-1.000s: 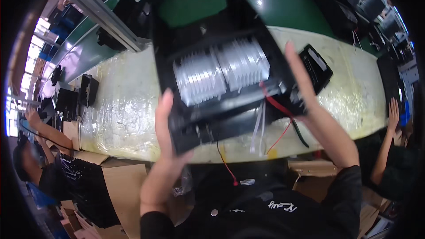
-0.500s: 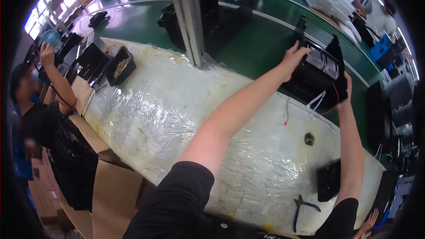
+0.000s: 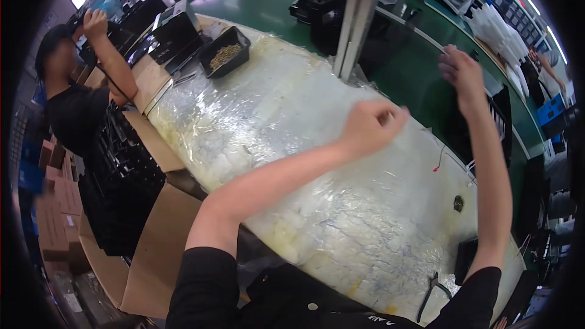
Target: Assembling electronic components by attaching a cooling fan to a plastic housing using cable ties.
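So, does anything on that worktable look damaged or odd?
Yes, a bit: the plastic-covered worktable looks wrinkled and yellow-stained. A dark patch at picture right stands out against the pale surface; whether it's a hole or an object, I can't tell. No spill stands out.

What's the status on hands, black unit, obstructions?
Left hand curled over table, nothing visible in it. Right hand raised over green surface, grip blurred. Black unit on green surface, partly hidden by right forearm.

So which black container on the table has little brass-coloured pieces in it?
The open bin at the table's far left, showing a brass-coloured heap. The black box by the pliers, partly hidden, shows none.
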`<state>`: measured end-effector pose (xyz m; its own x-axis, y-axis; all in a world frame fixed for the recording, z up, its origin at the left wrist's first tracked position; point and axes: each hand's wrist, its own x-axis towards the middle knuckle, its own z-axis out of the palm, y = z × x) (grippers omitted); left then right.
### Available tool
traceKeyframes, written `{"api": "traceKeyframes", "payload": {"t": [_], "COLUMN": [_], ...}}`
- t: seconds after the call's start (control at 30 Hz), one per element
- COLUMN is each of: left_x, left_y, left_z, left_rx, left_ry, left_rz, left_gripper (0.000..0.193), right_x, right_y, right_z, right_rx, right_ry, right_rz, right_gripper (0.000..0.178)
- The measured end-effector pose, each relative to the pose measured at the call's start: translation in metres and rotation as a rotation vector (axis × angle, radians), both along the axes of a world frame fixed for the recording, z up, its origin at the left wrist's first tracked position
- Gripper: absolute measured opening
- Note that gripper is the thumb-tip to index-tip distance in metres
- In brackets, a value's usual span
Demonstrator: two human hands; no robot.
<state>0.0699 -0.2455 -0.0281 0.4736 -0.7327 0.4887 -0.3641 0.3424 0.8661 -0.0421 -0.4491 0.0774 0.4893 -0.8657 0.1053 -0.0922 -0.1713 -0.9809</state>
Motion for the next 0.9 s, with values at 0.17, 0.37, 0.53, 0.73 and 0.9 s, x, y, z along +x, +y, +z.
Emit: {"api": "traceKeyframes", "payload": {"t": [0.17, 0.37, 0.53, 0.73, 0.9], "left_x": [0.187, 0.343, 0.359, 0.392, 0.349], "left_y": [-0.021, -0.106, -0.162, -0.192, -0.186], "left_z": [0.034, -0.002, -0.012, -0.032, 0.000], "left_rx": [-0.497, 0.440, 0.783, 0.602, 0.538], "left_ry": [0.302, 0.171, 0.118, 0.350, 0.475], "left_rz": [0.773, 0.843, 0.706, 0.240, 0.167], "left_gripper": [0.024, 0.084, 0.126, 0.089, 0.059], "right_x": [0.047, 0.046, 0.042, 0.048, 0.051], "right_y": [0.112, 0.181, 0.179, 0.178, 0.177], "right_z": [-0.083, -0.140, -0.134, -0.133, -0.133], "right_rx": [0.099, -0.287, -0.278, -0.229, -0.267], "right_ry": [-0.134, 0.113, 0.264, 0.272, 0.312], "right_rz": [0.001, 0.193, 0.149, 0.145, 0.124], "right_gripper": [0.021, 0.029, 0.025, 0.024, 0.025]}}
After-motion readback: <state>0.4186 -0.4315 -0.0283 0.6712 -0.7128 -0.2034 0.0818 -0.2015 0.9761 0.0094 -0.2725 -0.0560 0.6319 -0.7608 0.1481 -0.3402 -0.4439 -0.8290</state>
